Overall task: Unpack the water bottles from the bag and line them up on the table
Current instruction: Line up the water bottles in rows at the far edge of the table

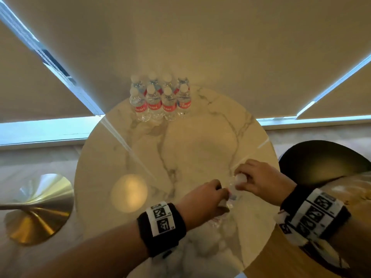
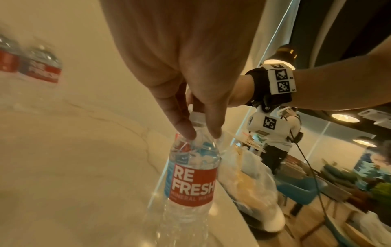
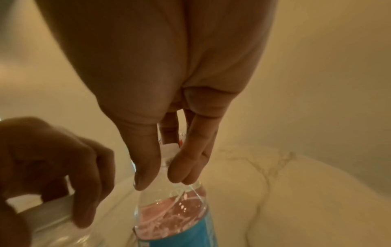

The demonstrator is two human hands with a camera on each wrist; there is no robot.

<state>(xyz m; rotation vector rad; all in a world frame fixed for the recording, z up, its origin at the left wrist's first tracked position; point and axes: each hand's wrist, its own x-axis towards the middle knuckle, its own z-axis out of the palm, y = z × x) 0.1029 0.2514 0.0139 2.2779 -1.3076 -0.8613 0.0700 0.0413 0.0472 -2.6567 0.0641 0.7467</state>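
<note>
Two hands work close together at the table's (image 1: 140, 157) near edge: left hand (image 1: 202, 199) and right hand (image 1: 259, 177) each pinch a bottle's neck. Eight bottles (image 1: 160, 97) stand in two rows at the far edge. Bag (image 2: 249, 175) sits just beside the table.

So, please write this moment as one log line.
left hand: grips bottle; right hand: grips second bottle; table: eight bottles standing, far edge

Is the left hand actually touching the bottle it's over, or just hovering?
Touching. The left wrist view shows the left hand's fingertips pressed on the bottle's clear shoulder, either side of its white cap.
</note>
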